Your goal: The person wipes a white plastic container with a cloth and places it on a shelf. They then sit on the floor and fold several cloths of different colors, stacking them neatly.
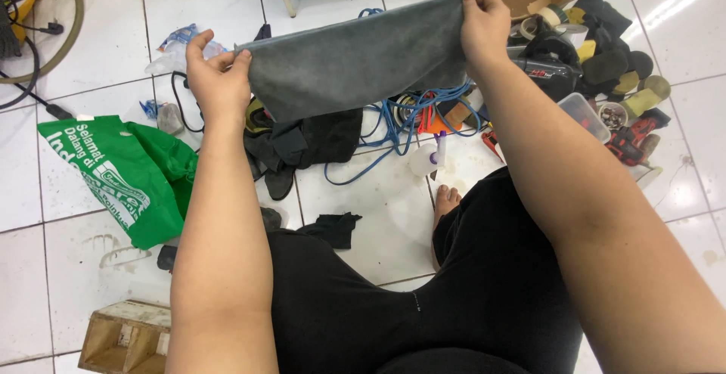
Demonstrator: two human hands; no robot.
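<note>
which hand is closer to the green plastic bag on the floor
Left. The left hand grips the grey cloth at its left end, just above and right of the green bag. The right hand holds the far end, well away.

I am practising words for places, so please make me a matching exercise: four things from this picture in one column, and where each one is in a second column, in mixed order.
Things:
1. grey cloth
2. green plastic bag
3. wooden box
4. blue cord

Places:
A. on the floor at the lower left corner
B. held stretched between the left hand and the right hand
C. in loops on the tiles, partly behind the cloth
D. on the tiles, left of the left forearm

Pairs: 1-B, 2-D, 3-A, 4-C
</note>
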